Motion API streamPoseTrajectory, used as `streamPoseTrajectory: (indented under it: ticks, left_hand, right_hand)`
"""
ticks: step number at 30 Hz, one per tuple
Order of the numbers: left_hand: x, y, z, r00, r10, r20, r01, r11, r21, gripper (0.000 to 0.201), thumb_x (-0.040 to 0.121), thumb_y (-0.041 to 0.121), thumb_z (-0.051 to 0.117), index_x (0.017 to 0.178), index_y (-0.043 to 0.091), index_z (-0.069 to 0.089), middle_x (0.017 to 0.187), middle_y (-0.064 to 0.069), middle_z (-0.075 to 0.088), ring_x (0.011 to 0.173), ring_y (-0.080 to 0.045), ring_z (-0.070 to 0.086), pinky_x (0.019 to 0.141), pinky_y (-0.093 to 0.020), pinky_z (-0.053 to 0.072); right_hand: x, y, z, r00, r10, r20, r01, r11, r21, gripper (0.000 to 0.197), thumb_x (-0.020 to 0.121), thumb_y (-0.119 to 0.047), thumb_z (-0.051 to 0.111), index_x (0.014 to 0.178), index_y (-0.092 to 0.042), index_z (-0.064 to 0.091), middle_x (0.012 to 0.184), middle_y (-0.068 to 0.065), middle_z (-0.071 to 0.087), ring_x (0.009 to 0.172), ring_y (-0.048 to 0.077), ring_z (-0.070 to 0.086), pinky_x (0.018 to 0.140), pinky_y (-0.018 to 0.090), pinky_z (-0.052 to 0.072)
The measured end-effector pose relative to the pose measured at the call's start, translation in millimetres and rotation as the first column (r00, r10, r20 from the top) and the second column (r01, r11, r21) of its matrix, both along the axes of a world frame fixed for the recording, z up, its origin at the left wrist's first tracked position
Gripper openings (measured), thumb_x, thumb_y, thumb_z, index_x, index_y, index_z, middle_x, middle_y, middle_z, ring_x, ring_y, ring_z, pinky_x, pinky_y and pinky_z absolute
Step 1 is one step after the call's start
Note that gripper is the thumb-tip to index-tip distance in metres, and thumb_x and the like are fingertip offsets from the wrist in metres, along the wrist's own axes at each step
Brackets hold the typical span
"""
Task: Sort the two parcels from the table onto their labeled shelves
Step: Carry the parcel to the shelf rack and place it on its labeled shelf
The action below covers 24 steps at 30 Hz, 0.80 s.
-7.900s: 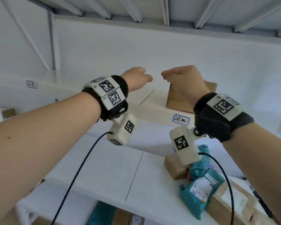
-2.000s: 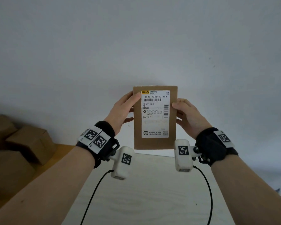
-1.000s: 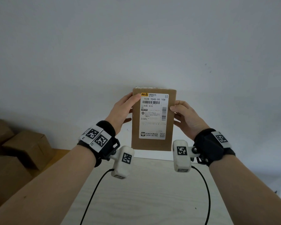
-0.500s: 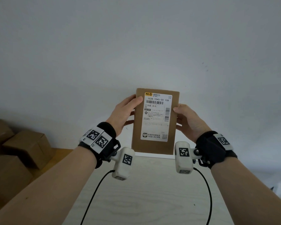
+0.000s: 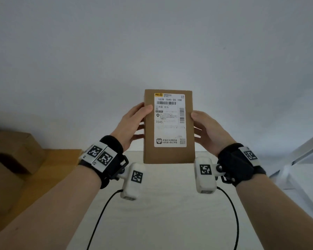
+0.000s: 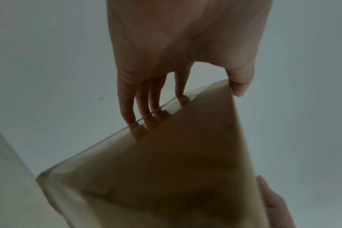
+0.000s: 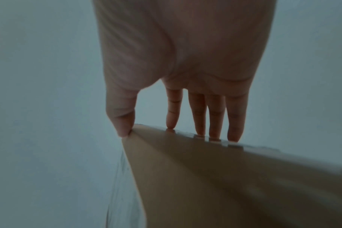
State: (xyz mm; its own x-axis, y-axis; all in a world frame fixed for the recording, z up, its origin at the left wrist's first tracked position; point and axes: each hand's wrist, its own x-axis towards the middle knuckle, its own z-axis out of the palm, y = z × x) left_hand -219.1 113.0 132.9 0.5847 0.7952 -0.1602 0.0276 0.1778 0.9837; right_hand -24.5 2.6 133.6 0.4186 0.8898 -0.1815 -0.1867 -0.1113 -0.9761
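Head view looks ahead; wrist views close behind, sharing the parcel [image 5: 169, 126].

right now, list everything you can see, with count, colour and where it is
parcel: one, brown cardboard, held upright in the centre above the table
shipping label: one, white, on the parcel's front face
table: one, pale wood top, below the hands
cardboard boxes: at least two, brown, stacked at far left
white frame: one, at right edge, unclear what it is
wrist cameras: two, white with black markers, cabled, under the wrists
left hand: grips the parcel's left edge
right hand: grips the parcel's right edge
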Motion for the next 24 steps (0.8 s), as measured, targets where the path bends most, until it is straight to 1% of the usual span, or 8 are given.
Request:
streamPoseTrajectory:
  ticks: [2, 5, 9, 11, 14, 17, 21, 24]
  left_hand:
    - [5.7, -6.9, -8.0, 1.0, -0.011, 0.002, 0.011, 0.999, -0.049, 0.044, 0.09, 0.046, 0.052, 0.13, 0.027, 0.054, 0.103, 0.005, 0.069, 0.088, -0.013, 0.065, 0.068, -0.028, 0.05]
    - [20.4, -20.1, -21.1, 0.999, -0.049, -0.011, 0.047, 0.992, -0.12, 0.047, 0.09, 0.048, 0.052, 0.13, 0.024, 0.055, 0.101, 0.004, 0.068, 0.086, -0.013, 0.064, 0.067, -0.028, 0.05]
    - [48.5, -49.7, -39.0, 0.99, -0.138, -0.02, 0.133, 0.979, -0.156, 0.052, 0.088, 0.05, 0.054, 0.132, 0.022, 0.054, 0.111, 0.004, 0.067, 0.092, -0.014, 0.063, 0.068, -0.029, 0.048]
    - [62.7, -71.2, -45.2, 0.979, -0.201, -0.019, 0.195, 0.965, -0.174, 0.051, 0.089, 0.048, 0.054, 0.132, 0.022, 0.055, 0.111, 0.005, 0.066, 0.097, -0.015, 0.061, 0.068, -0.029, 0.046]
    - [84.2, -108.0, -48.9, 0.953, -0.304, -0.009, 0.297, 0.936, -0.188, 0.051, 0.09, 0.047, 0.053, 0.134, 0.022, 0.053, 0.113, 0.006, 0.065, 0.104, -0.017, 0.059, 0.073, -0.031, 0.047]
    - [105.6, -147.6, -45.3, 0.912, -0.411, -0.008, 0.404, 0.9, -0.167, 0.054, 0.089, 0.047, 0.054, 0.138, 0.024, 0.05, 0.117, 0.006, 0.064, 0.106, -0.018, 0.059, 0.077, -0.034, 0.048]
    - [128.2, -206.6, -28.1, 0.848, -0.53, -0.002, 0.526, 0.843, -0.113, 0.048, 0.089, 0.046, 0.054, 0.134, 0.028, 0.053, 0.126, 0.005, 0.063, 0.111, -0.019, 0.059, 0.089, -0.038, 0.049]
    - [141.2, -260.8, -8.1, 0.808, -0.589, 0.003, 0.588, 0.806, -0.061, 0.043, 0.09, 0.044, 0.053, 0.13, 0.028, 0.056, 0.12, 0.006, 0.065, 0.109, -0.018, 0.06, 0.09, -0.039, 0.049]
  right_hand:
    - [-0.7, -16.4, -6.0, 1.0, -0.019, 0.008, 0.019, 1.0, -0.025, 0.026, 0.089, -0.024, 0.059, 0.115, -0.021, 0.06, 0.096, -0.007, 0.072, 0.087, 0.011, 0.065, 0.072, 0.028, 0.051]
    - [-0.1, -45.0, -17.0, 0.997, -0.068, 0.039, 0.07, 0.995, -0.067, 0.035, 0.091, -0.02, 0.057, 0.125, -0.025, 0.059, 0.095, -0.009, 0.074, 0.086, 0.008, 0.067, 0.073, 0.027, 0.05]
    - [4.2, -95.1, -34.4, 0.983, -0.182, 0.037, 0.185, 0.977, -0.104, 0.042, 0.091, -0.02, 0.057, 0.133, -0.026, 0.055, 0.103, -0.008, 0.074, 0.095, 0.008, 0.067, 0.078, 0.03, 0.05]
    - [5.2, -126.0, -40.0, 0.973, -0.229, 0.038, 0.232, 0.964, -0.126, 0.042, 0.092, -0.02, 0.055, 0.133, -0.026, 0.055, 0.109, -0.006, 0.073, 0.102, 0.011, 0.066, 0.083, 0.031, 0.051]
    - [8.4, -176.4, -42.4, 0.947, -0.318, 0.042, 0.321, 0.938, -0.13, 0.041, 0.092, -0.018, 0.053, 0.133, -0.026, 0.056, 0.109, -0.008, 0.073, 0.103, 0.011, 0.066, 0.086, 0.033, 0.049]
    - [14.4, -229.5, -38.3, 0.906, -0.421, 0.046, 0.424, 0.899, -0.11, 0.04, 0.092, -0.017, 0.053, 0.131, -0.026, 0.058, 0.106, -0.008, 0.074, 0.103, 0.012, 0.065, 0.09, 0.035, 0.049]
    - [19.0, -301.9, -26.3, 0.852, -0.518, 0.072, 0.523, 0.85, -0.072, 0.041, 0.092, -0.018, 0.054, 0.131, -0.025, 0.059, 0.109, -0.005, 0.072, 0.105, 0.015, 0.063, 0.097, 0.04, 0.046]
    - [20.8, -361.5, -13.0, 0.818, -0.567, 0.095, 0.571, 0.82, -0.021, 0.041, 0.092, -0.019, 0.053, 0.132, -0.025, 0.058, 0.109, -0.005, 0.071, 0.104, 0.015, 0.063, 0.095, 0.039, 0.048]
